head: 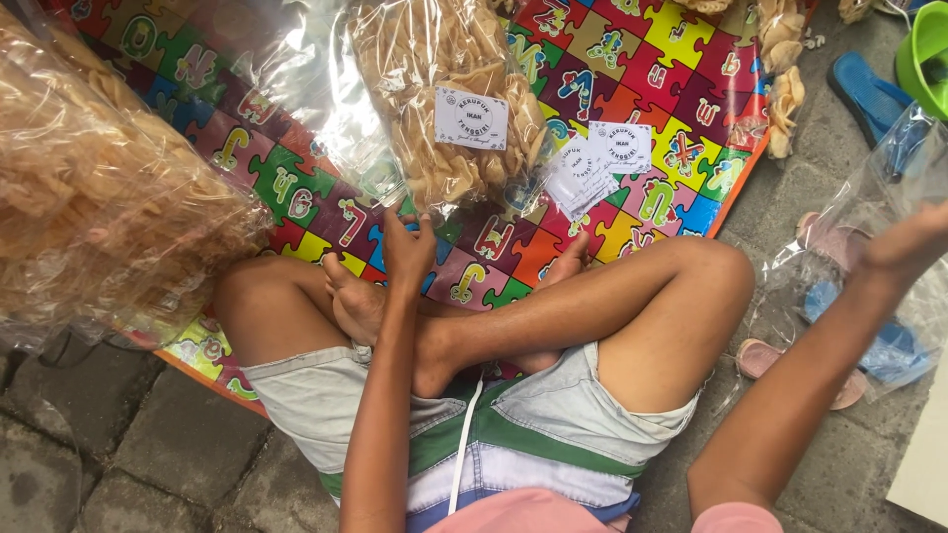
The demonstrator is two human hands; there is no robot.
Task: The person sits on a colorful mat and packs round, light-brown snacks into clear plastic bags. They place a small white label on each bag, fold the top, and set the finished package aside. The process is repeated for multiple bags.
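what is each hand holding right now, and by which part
Left hand pinches the bottom edge of the clear plastic bag of pale crackers. Right hand touches an empty clear bag; grip unclear.

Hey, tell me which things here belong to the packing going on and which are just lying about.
In use:
left hand at the bottom of a clear bag of crackers
right hand on an empty clear bag
paper labels
big cracker bag

Lying about:
blue sandal
pink sandals
green tub
puzzle mat

I see grey paving stones (168, 434) under a bright jigsaw-patterned foam mat (632, 89) in daylight, with blue sandals (869, 94) and a green tub (928, 44) well apart at the edge
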